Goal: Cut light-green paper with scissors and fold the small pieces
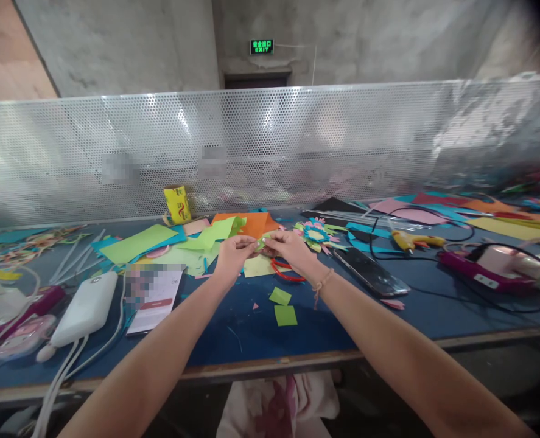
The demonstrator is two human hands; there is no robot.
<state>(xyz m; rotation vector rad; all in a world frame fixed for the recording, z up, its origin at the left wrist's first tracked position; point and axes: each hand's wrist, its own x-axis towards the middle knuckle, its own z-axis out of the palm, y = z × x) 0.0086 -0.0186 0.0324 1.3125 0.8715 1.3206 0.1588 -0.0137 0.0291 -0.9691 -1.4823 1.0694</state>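
Note:
My left hand (pixel 235 254) and my right hand (pixel 288 246) meet over the middle of the table, fingertips pinched together on a small piece of green paper (pixel 260 243). Fingers cover most of that piece. Below them, two small green paper squares (pixel 286 315) lie on the blue table top, the upper one creased. Red-handled scissors (pixel 288 271) rest partly under my right hand. Just right of it lies a paper flower (pixel 316 232) with a blue ring, pale centre and pink and green strips. Behind my hands are an orange sheet (pixel 246 222) and light green paper (pixel 215 234).
A phone with a lit screen (pixel 157 301) and a white power bank (pixel 86 307) with cables lie left. To the right are a dark phone (pixel 372 274), a yellow glue gun (pixel 416 241) and a purple power strip (pixel 484 274). A perforated metal screen (pixel 270 140) stands behind the table.

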